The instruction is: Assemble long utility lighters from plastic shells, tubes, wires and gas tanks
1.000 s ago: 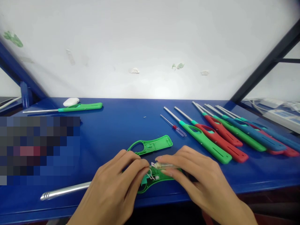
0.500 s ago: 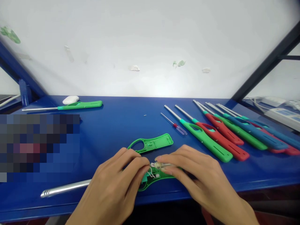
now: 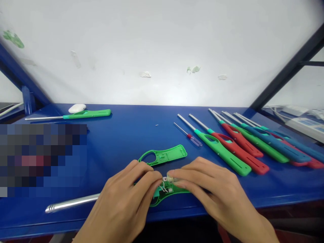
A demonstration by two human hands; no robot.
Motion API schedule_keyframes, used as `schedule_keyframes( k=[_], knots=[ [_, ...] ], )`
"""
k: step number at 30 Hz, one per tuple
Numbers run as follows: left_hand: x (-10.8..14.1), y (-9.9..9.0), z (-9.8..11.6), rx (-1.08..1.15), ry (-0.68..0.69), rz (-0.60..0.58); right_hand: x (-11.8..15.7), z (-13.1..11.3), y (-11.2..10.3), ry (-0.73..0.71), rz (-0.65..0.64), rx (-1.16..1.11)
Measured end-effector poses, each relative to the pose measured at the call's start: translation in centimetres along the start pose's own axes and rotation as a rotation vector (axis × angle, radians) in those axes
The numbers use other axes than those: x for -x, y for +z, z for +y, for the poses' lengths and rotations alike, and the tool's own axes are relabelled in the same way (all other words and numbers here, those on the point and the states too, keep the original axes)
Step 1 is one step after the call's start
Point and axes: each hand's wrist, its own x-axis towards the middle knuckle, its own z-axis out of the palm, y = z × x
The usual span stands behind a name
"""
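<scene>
An opened green lighter half [image 3: 177, 189] lies near the table's front edge, with white wires and a teal part inside; its metal tube [image 3: 73, 202] points left from under my left hand [image 3: 129, 192]. The left fingers are pressed together at the white piece beside the wires; what they pinch is mostly hidden. My right hand [image 3: 210, 185] pinches a small translucent cylinder [image 3: 171, 178] between thumb and fingers, just above the green half. Behind the hands, the other green casing half [image 3: 173, 153] rests with its inner side up.
A screwdriver [image 3: 194, 139] and a tiny metal piece [image 3: 157, 125] lie farther back. Several green, red and blue lighters [image 3: 225, 155] fan out at the right. Another green lighter [image 3: 93, 114] and a white case [image 3: 77, 108] sit at the back left. A blurred patch covers the left side.
The right fingers have closed further over the translucent cylinder, and less of it shows. My left hand has barely moved.
</scene>
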Motion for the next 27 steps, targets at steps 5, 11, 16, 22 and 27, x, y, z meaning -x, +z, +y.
schedule_keyframes(
  k=[5,11,16,22,27],
  knots=[
    [0.04,-0.05,0.17,0.001,0.029,0.007,-0.04,-0.18,-0.30,-0.074,0.035,0.012],
    [0.07,-0.24,0.20,0.019,0.026,0.010,0.07,-0.64,-0.54,-0.002,0.002,-0.067],
    [0.22,-0.31,0.32,0.028,0.034,0.005,-0.07,-0.12,-0.65,-0.053,0.008,-0.067],
    [0.43,-0.27,0.44,0.020,0.051,0.002,-0.53,0.11,-0.81,-0.123,0.027,-0.068],
    [0.34,-0.22,0.30,0.005,0.057,0.016,-0.60,0.08,-0.76,-0.143,0.003,-0.035]
  ],
)
